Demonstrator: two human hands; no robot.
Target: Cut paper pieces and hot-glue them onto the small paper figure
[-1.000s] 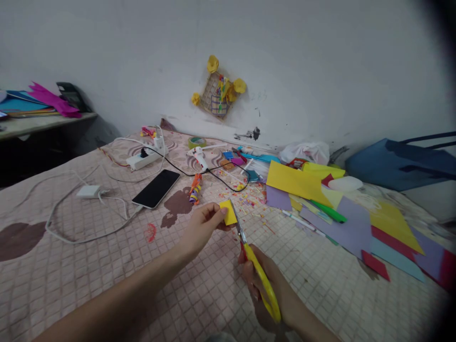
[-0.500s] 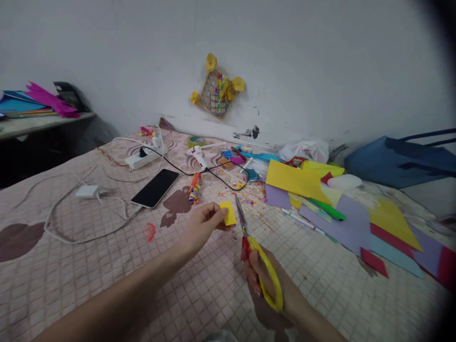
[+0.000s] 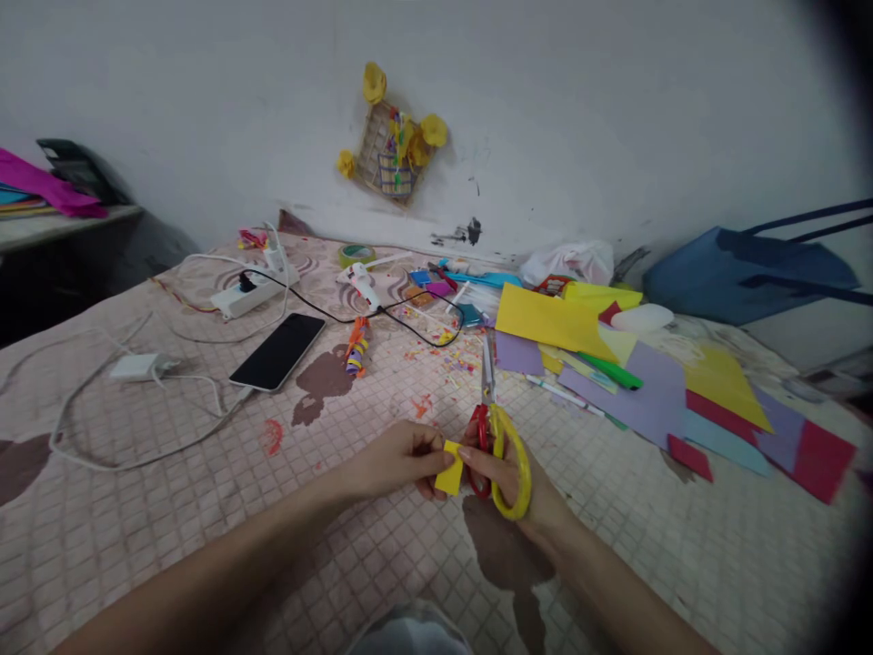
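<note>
A small yellow piece of paper (image 3: 448,475) is pinched between the thumb and fingers of my left hand (image 3: 402,459). My right hand (image 3: 522,473) is closed around the scissors (image 3: 510,464), which have one red and one yellow handle. Their blades point away from me, toward the paper scraps. The right thumb reaches across and touches the upper edge of the yellow paper. Beyond my hands lie tiny coloured scraps (image 3: 460,357) and a small roll of orange, purple and yellow paper (image 3: 356,347).
Coloured sheets (image 3: 556,318) and a green marker (image 3: 610,370) lie to the right, near a blue bag (image 3: 743,277). A white glue gun (image 3: 360,284), green tape (image 3: 356,256), power strip (image 3: 252,293) and phone (image 3: 278,352) with cables spread left and behind. A woven decoration (image 3: 396,150) hangs on the wall.
My hands have come together, nearer to me. The scissors now point more straight ahead, and my right thumb has come onto the yellow paper. The whole view has shifted slightly.
</note>
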